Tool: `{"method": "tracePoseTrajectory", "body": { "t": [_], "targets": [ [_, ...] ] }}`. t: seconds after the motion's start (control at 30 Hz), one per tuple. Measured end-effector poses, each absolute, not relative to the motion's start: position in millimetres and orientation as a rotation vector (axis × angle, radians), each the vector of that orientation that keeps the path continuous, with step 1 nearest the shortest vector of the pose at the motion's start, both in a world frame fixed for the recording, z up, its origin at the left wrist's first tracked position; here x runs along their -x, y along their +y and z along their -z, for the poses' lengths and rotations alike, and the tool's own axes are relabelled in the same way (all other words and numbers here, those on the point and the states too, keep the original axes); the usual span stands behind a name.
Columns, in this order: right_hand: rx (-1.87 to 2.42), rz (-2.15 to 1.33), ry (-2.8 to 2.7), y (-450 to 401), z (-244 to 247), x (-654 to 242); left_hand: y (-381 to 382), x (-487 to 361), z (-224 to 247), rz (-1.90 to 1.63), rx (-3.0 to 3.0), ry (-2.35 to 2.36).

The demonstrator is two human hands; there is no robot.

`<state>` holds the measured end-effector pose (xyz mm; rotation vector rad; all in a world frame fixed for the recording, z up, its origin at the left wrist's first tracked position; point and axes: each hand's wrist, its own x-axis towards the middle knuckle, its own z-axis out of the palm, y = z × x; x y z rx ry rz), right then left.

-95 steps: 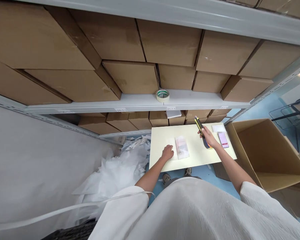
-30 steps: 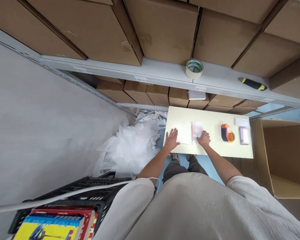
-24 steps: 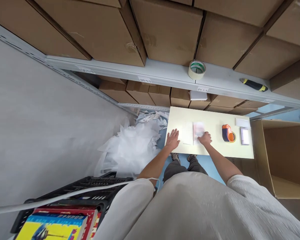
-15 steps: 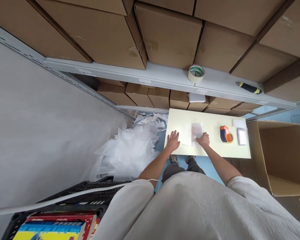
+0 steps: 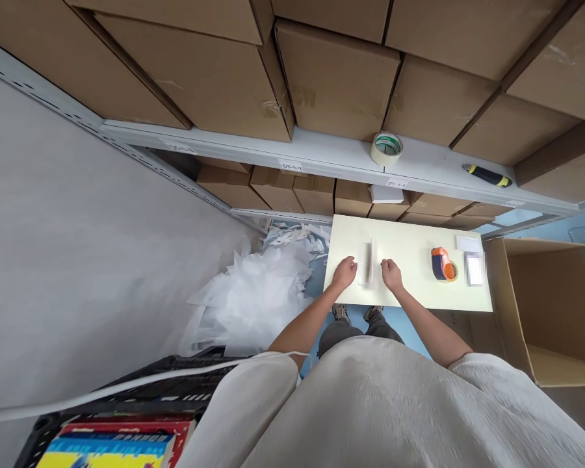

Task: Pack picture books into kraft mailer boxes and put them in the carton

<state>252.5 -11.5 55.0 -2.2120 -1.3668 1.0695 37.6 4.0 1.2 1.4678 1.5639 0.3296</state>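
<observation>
The thin book is on the pale table, in the gap between the two hands. One side of it lies flat next to the left hand, and another part stands up like a little wall, between that flat side and the right hand. The left hand's fingers are curled in, with their tips close to the edge of the flat side, but I cannot tell if they pinch it. The right hand is curled too, just to the right of the part that stands up; I cannot tell if it holds anything, as its fingers are too small to see well. Further to the right of the right hand sits an orange and dark blue tape holder, and past it is a phone with a blurred screen. Just beyond the phone lies a flat white thing. Ahead of both hands there is a gray shelf with a roll of tape and a black and yellow knife on it; the knife is ahead and to the right of the right hand. Big brown boxes stand behind them. To the left of the left hand, a heap of white sheets lies on the floor.
</observation>
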Motion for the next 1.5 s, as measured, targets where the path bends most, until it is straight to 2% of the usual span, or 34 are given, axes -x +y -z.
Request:
{"method": "tracePoseTrajectory", "body": {
  "t": [0.23,0.6,0.8,1.13,1.5],
  "targets": [
    [2.348,-1.208,-1.361,-8.4,-34.2,-253.8,11.5,-43.6,5.2,-0.288,-1.119,1.599],
    [2.391,-1.253,-1.167,8.2,-7.7,-239.9,3.2,-43.0,12.0,-0.307,-1.132,1.563],
    [2.257,-1.396,-1.084,16.7,-1.9,-230.6,8.1,-36.5,9.2,-0.298,-1.113,1.565],
    [2.027,-1.423,-1.122,90.7,-1.6,-171.8,32.7,-0.8,-1.9,-0.475,-1.545,1.723],
    [2.197,-1.29,-1.295,133.9,21.3,-153.9,42.5,10.5,0.9,-0.125,-1.725,1.616]
  ]
}}
